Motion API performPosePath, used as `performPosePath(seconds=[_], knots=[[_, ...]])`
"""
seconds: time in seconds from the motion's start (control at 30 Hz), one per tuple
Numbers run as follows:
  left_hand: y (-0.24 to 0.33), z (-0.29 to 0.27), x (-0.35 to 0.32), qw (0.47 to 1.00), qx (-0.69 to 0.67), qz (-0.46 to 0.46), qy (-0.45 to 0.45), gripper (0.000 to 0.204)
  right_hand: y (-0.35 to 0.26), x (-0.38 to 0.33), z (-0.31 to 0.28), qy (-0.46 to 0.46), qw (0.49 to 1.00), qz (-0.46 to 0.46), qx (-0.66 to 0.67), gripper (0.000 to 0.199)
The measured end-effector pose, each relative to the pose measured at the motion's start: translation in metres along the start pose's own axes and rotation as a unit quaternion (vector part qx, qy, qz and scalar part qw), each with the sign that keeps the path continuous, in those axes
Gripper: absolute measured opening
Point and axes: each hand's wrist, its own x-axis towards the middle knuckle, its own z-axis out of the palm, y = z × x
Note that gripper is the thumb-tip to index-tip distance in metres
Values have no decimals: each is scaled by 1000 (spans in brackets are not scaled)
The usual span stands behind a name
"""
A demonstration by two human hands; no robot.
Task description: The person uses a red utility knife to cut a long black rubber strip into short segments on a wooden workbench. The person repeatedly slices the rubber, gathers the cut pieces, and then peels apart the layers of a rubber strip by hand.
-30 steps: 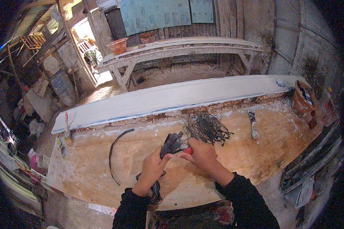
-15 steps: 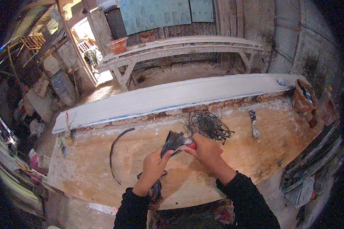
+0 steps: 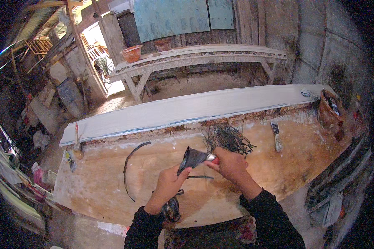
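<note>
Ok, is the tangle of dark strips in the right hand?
No, the right hand grips a red-and-silver tool, while the tangle of dark strips lies on the wooden tabletop beyond it.

The black piece (image 3: 194, 158) looks matt — the tabletop (image 3: 95, 178), stained wood.

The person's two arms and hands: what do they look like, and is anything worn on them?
A long black fabric left sleeve and a matching black fabric right sleeve end near the wrists. The bare left hand and bare right hand wear no gloves. No cables show on either side.
</note>
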Motion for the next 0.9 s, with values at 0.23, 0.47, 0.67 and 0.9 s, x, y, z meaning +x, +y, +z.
performPosePath(seconds=[0.23, 0.47, 0.67, 0.9], knots=[[-23, -46, -12, 986, -57, -15, 154, 44, 100, 3, -72, 250, 926, 275, 69, 42], [-17, -44, 7, 988, -108, -101, 39, 54, 50, 9, -50, 141, 951, 233, 143, 34], [-31, -20, 26, 986, -151, 56, 40, 54, 27, 16, -4, 131, 963, 23, 233, 41], [-45, -2, 23, 965, -257, 37, -22, 69, 43, 1, 60, -28, 794, 154, 588, 30]])
